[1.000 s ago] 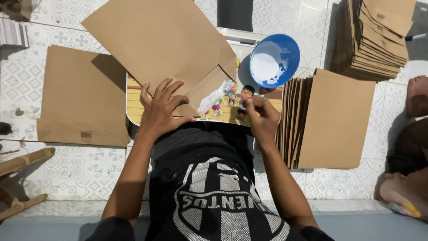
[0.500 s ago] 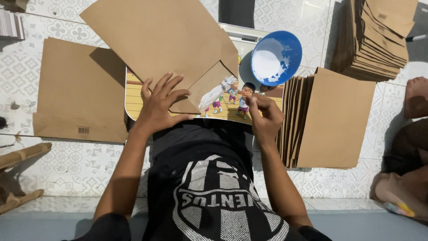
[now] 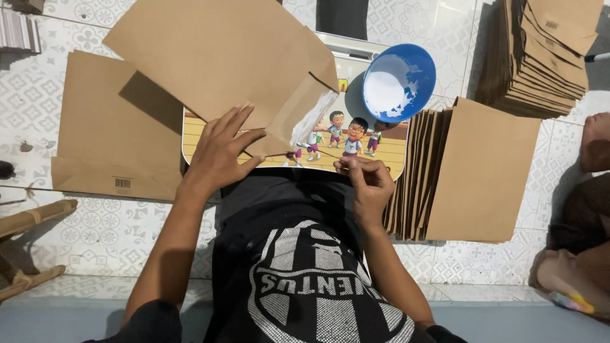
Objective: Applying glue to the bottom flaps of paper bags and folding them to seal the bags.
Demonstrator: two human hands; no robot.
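A person's left hand (image 3: 219,152) lay flat, fingers spread, on a brown paper bag (image 3: 216,57) that rested across a small lap table (image 3: 381,152) with a cartoon-printed top, pinning the bag near the table's near-left corner. The bag's long axis ran diagonally, from the far-left floor side down toward the middle of the tabletop, where its folded bottom flap (image 3: 305,114) stood partly raised, its inner face smeared with white paste. The right hand (image 3: 365,184) hovered at the table's near edge, right of the flap and apart from it, fingers curled with thumb and forefinger pinched together; whether they held anything could not be made out. Of the two hands, the left was on the bag while the right sat nearer the open flap's glued edge. A blue bowl (image 3: 399,82) of white paste stood at the table's far-right corner. Flat bags lay on the tiled floor (image 3: 108,235) left of the table (image 3: 108,127), upright bags (image 3: 470,171) leaned at its right, and a tall stack (image 3: 543,54) stood beyond.
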